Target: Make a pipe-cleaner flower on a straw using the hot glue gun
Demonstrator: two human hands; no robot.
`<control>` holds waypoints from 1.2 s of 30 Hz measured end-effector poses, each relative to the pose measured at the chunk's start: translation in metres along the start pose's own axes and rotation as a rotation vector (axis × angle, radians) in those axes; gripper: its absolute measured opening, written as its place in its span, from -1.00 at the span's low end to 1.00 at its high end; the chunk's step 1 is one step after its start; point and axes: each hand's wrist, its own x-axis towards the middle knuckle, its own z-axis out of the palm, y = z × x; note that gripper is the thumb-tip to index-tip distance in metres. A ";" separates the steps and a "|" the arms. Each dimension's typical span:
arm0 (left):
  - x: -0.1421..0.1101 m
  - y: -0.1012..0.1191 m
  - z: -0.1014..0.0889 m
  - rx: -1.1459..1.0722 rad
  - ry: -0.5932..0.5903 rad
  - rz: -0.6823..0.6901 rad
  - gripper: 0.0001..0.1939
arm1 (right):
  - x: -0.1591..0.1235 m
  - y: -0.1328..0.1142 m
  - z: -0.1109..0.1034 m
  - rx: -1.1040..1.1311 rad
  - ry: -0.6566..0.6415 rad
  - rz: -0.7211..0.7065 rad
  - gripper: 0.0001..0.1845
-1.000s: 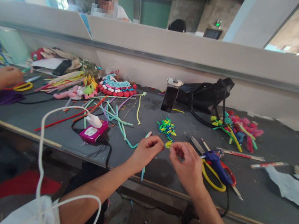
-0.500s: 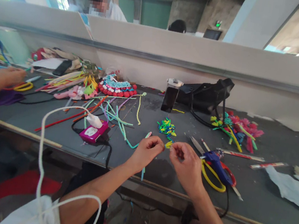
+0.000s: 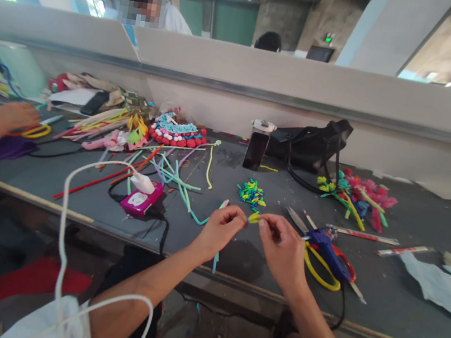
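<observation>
My left hand (image 3: 225,228) is closed in a pinch above the table's front part. Facing it, my right hand (image 3: 282,248) has thumb and forefinger pressed together, its other fingers curled. Small yellow pipe-cleaner pieces (image 3: 254,218) show between the two sets of fingertips; whether they are held or lie just behind, I cannot tell. Beyond the hands is a pile of short green, yellow and blue pipe-cleaner pieces (image 3: 251,191). Under my left hand a pale blue-green pipe cleaner (image 3: 215,263) sticks out past the table edge.
Scissors (image 3: 323,267) and a blue glue gun (image 3: 329,252) lie right of my right hand. A phone (image 3: 256,151) stands ahead, beside a black bag (image 3: 317,146). Leftward are a magenta power adapter (image 3: 141,199) and loose pipe cleaners (image 3: 177,176). Another person's hand (image 3: 15,118) is far left.
My fingertips have moved slightly apart, and more of the yellow pieces shows between them. The other person's hands at far left have shifted a little.
</observation>
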 end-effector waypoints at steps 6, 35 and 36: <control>0.002 0.003 -0.004 -0.111 -0.022 -0.087 -0.73 | 0.002 0.001 -0.008 0.036 0.100 0.008 -0.81; 0.005 0.011 -0.017 -0.265 -0.172 -0.131 -0.73 | 0.008 0.051 -0.005 -0.289 0.039 0.106 -0.79; 0.005 0.011 -0.017 -0.248 -0.159 -0.121 -0.72 | 0.008 0.051 -0.005 -0.293 0.036 0.104 -0.79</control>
